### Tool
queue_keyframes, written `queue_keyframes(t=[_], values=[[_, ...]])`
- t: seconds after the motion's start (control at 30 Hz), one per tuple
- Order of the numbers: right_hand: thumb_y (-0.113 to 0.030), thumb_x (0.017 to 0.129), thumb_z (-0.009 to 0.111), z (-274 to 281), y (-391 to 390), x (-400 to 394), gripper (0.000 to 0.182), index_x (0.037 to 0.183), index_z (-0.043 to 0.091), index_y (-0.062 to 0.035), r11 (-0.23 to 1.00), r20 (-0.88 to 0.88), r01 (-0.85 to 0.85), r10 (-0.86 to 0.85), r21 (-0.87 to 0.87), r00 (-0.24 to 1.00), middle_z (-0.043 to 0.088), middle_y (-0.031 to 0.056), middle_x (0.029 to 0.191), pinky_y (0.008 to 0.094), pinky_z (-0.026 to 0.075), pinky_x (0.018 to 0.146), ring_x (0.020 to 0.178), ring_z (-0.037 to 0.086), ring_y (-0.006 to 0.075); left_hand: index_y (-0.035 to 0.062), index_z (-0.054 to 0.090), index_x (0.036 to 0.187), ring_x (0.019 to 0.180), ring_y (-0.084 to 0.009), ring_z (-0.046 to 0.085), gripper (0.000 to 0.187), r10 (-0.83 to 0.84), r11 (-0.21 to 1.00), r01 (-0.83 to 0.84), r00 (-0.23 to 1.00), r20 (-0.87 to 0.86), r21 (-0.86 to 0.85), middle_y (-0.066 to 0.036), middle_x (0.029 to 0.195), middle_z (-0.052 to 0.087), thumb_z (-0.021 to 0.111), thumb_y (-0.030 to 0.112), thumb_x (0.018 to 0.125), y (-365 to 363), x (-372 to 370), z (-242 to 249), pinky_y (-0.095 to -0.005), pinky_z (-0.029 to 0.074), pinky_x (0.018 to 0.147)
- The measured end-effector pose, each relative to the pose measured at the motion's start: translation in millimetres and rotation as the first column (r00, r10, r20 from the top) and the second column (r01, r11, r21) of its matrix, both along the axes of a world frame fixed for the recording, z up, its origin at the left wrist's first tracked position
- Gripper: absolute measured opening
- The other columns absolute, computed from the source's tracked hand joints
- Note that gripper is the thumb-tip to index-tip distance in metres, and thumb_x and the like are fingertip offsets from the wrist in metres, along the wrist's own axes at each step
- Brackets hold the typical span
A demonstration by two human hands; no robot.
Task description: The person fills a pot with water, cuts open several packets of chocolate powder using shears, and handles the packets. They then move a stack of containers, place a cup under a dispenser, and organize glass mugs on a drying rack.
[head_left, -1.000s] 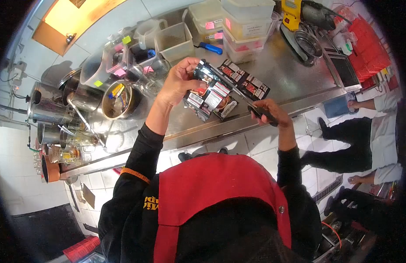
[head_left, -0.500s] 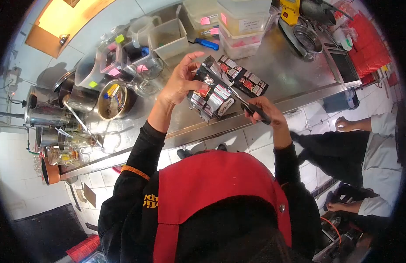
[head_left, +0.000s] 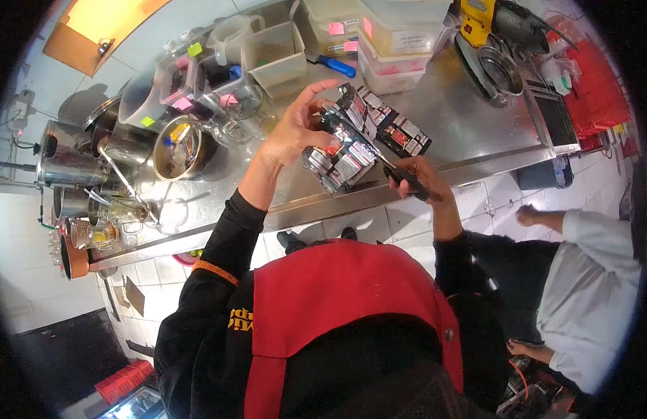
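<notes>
My left hand (head_left: 293,133) is closed on the upper edge of a dark printed packet (head_left: 348,162) with red and white label panels, held over the steel counter. In my right hand (head_left: 425,181) is a pair of scissors (head_left: 411,183) with black handles. Their metal blades lie along the packet's upper part, pointing toward my left hand. Behind it, more dark packets (head_left: 405,134) with white label panels rest on the counter. My left fingertips are partly hidden by the packet.
Lidded plastic tubs (head_left: 393,49) and a blue-handled tool (head_left: 336,65) stand behind the packets. To the left are a metal pot (head_left: 180,150), glass jugs and clear bins. A strainer (head_left: 502,70) sits right on the steel counter (head_left: 470,133). A co-worker's white sleeve (head_left: 596,237) is at right.
The packet has tilted and its lower part has shifted slightly, with the scissors still across it. The co-worker at right has moved closer to the counter.
</notes>
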State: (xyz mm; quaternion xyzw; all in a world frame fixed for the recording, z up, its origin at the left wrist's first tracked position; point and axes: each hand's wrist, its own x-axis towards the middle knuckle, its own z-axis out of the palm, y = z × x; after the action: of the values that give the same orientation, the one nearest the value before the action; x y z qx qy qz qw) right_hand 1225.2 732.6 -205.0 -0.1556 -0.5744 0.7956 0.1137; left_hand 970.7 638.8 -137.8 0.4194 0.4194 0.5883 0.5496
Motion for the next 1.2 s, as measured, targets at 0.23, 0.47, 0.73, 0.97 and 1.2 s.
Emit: queue_keyframes(t=[0.23, 0.47, 0.73, 0.97, 1.2], values=[[-0.016, 0.065, 0.076, 4.3, 4.0, 4.2, 0.022, 0.069, 0.059, -0.0025, 0.997, 0.144, -0.046, 0.036, 0.069, 0.989, 0.055, -0.0012, 0.058, 0.0185, 0.040, 0.045, 0.050, 0.051, 0.0050, 0.0087, 0.033, 0.128, 0.082, -0.0182, 0.058, 0.079, 0.050, 0.999, -0.049, 0.997, 0.055, -0.023, -0.013, 0.106, 0.050, 0.059, -0.019, 0.058, -7.3, -6.0, -9.8, -0.0283, 0.054, 0.066], [-0.020, 0.066, 0.075, -13.0, 19.7, 21.2, 0.024, 0.068, 0.059, -0.0022, 0.723, 0.221, 0.187, -0.429, 0.665, 0.876, 0.057, 0.0018, 0.056, 0.0231, 0.040, 0.046, 0.051, 0.053, 0.0078, 0.0062, 0.043, 0.120, 0.084, -0.0157, 0.057, 0.063, 0.238, 0.971, -0.236, 0.971, 0.040, -0.047, -0.011, 0.101, 0.055, 0.059, -0.015, 0.063, -28.8, -15.8, -12.1, -0.0264, 0.049, 0.073], [-0.041, 0.061, 0.071, -39.3, 42.7, 27.9, 0.041, 0.079, 0.064, -0.0044, 0.187, 0.243, -0.165, -0.856, 0.968, 0.457, 0.063, 0.0160, 0.071, 0.0384, 0.046, 0.062, 0.071, 0.061, 0.0302, 0.0021, 0.053, 0.105, 0.080, -0.0137, 0.058, 0.044, 0.285, 0.954, -0.295, 0.948, 0.142, 0.056, -0.008, 0.088, 0.060, 0.058, -0.016, 0.065, -7.0, -16.6, 19.6, -0.0253, 0.049, 0.070], [-0.038, 0.066, 0.068, -56.8, 67.5, 46.4, 0.041, 0.087, 0.061, -0.0041, 0.197, 0.310, -0.402, -0.920, 0.894, 0.238, 0.062, 0.0169, 0.073, 0.0417, 0.047, 0.066, 0.075, 0.060, 0.0329, -0.0001, 0.052, 0.104, 0.078, -0.0119, 0.055, 0.041, 0.311, 0.929, -0.346, 0.923, 0.226, 0.134, -0.004, 0.089, 0.055, 0.057, -0.015, 0.066, -6.1, -30.7, 29.0, -0.0253, 0.046, 0.071], [-0.030, 0.072, 0.066, -45.3, 56.5, 16.7, 0.038, 0.097, 0.060, -0.0029, 0.105, 0.125, -0.079, -0.933, 0.991, 0.336, 0.058, 0.0162, 0.104, 0.0375, 0.044, 0.081, 0.093, 0.054, 0.0346, 0.0010, 0.053, 0.099, 0.076, -0.0111, 0.056, 0.035, 0.234, 0.926, -0.300, 0.932, 0.276, 0.229, -0.004, 0.085, 0.056, 0.059, -0.014, 0.068, -3.7, -27.8, 16.6, -0.0231, 0.046, 0.070]])
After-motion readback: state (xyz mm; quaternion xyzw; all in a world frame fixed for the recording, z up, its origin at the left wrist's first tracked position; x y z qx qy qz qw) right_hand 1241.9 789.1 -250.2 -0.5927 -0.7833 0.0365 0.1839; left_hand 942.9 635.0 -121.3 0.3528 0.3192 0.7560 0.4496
